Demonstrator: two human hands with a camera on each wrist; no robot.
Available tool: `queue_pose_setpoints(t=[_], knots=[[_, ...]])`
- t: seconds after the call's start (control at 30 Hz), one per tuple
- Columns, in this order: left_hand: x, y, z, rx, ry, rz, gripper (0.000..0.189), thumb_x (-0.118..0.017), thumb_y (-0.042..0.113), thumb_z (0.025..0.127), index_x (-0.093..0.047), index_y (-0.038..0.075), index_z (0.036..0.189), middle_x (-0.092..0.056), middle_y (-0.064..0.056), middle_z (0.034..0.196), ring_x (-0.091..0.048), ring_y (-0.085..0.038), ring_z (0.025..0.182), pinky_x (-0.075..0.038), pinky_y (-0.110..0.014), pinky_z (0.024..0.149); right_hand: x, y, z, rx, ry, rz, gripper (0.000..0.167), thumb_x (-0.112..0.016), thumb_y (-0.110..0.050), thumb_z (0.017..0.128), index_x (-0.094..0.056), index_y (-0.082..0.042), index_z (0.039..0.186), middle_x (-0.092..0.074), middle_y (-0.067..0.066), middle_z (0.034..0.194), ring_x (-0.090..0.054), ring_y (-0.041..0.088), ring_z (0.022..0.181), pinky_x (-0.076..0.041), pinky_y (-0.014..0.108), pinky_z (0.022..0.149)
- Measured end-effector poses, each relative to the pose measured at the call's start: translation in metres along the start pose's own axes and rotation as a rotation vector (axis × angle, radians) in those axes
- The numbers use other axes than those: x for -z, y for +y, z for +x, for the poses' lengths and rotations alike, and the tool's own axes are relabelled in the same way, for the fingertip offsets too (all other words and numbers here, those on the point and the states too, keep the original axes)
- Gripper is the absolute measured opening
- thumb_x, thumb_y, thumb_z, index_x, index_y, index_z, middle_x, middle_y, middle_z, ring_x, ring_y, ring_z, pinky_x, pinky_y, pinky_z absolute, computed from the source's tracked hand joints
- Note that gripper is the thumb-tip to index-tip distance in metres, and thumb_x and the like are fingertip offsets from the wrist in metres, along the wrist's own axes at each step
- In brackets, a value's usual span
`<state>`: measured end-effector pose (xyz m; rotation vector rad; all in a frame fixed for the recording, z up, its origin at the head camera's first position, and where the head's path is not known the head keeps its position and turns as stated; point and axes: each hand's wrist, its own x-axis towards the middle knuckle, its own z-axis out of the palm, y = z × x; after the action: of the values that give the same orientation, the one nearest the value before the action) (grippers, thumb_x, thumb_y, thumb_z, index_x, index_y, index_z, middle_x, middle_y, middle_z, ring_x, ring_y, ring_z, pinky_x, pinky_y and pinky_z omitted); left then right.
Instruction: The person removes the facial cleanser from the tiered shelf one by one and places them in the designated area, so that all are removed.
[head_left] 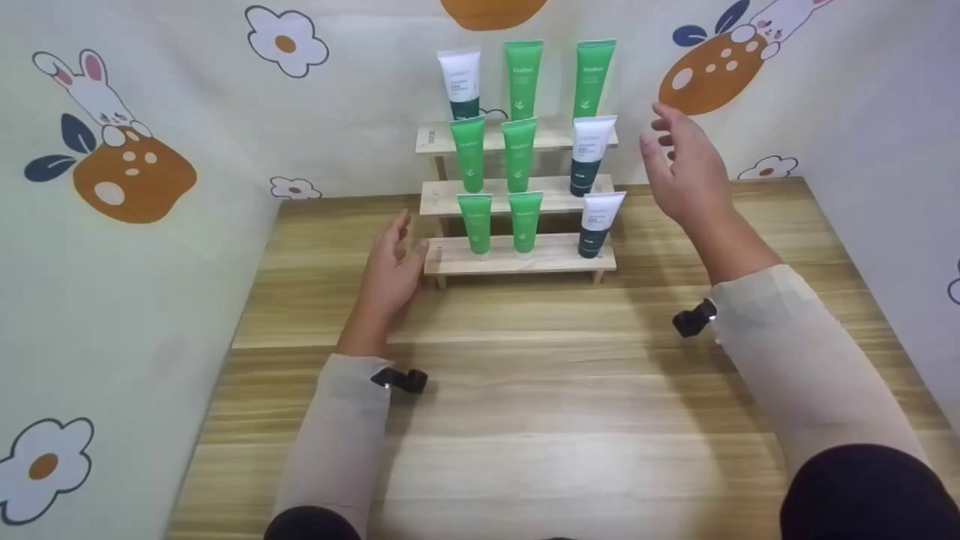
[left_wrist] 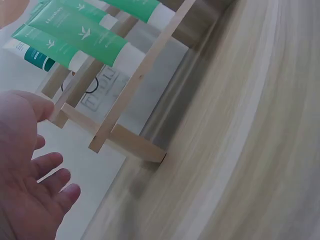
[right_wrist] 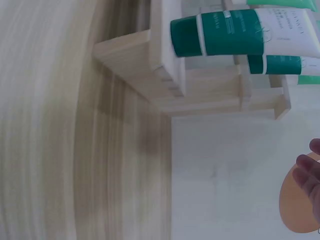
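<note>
A three-tier wooden display stand (head_left: 517, 262) carries green tubes and white-and-dark-green tubes, standing on their caps. On the bottom tier are two green tubes, the left one (head_left: 475, 223) and the middle one (head_left: 525, 222), and a white-and-green tube (head_left: 600, 225) at the right. My left hand (head_left: 388, 274) is beside the stand's lower left end, holding nothing, its fingers relaxed. Off the stand's right side, my right hand (head_left: 691, 171) is raised with loosely bent fingers and holds nothing. Whether the left thumb touches the bottom tier cannot be made out.
The stand is on a wood-grain tabletop (head_left: 510, 420), near the back. Light walls (head_left: 360, 112) with printed rabbits, oranges and flowers enclose the back and sides. A small black camera is on each sleeve, left (head_left: 401, 379) and right (head_left: 694, 319).
</note>
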<state>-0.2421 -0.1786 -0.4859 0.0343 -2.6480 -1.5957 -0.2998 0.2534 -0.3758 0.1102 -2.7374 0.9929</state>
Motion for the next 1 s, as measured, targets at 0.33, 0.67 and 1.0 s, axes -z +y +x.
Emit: queue_pose_setpoints(t=[0.33,0.67,1.0], knots=[[-0.009,-0.004,-0.002,0.116,-0.022,-0.344,0.059,-0.063,0.019,0.107,-0.044,0.018,0.163,-0.051,-0.003,0.165,-0.051,-0.020,0.151,-0.045,-0.040,0.126,0.011,-0.026,0.009,-0.015,0.043,0.345,0.049,-0.050,-0.048,0.110,-0.050,-0.028,0.155,-0.066,0.004,0.136,-0.064,0.018,0.123,-0.055,0.028,0.105],[-0.014,-0.016,0.001,0.185,-0.033,-0.504,0.054,-0.067,0.002,0.101,-0.054,0.006,0.154,-0.056,-0.010,0.159,-0.054,-0.023,0.147,-0.049,-0.035,0.122,0.019,-0.045,0.021,0.004,0.082,0.511,0.042,-0.050,-0.039,0.112,-0.057,-0.018,0.147,-0.069,-0.003,0.118,-0.069,0.019,0.115,-0.057,0.029,0.098],[-0.015,-0.033,0.001,0.203,-0.137,-0.713,0.056,-0.062,-0.005,0.100,-0.050,0.003,0.154,-0.052,-0.013,0.159,-0.062,-0.018,0.125,-0.060,-0.028,0.095,0.020,-0.063,0.035,-0.012,0.085,0.698,0.037,-0.061,-0.032,0.109,-0.061,-0.013,0.140,-0.069,0.001,0.115,-0.069,0.020,0.110,-0.057,0.031,0.093]])
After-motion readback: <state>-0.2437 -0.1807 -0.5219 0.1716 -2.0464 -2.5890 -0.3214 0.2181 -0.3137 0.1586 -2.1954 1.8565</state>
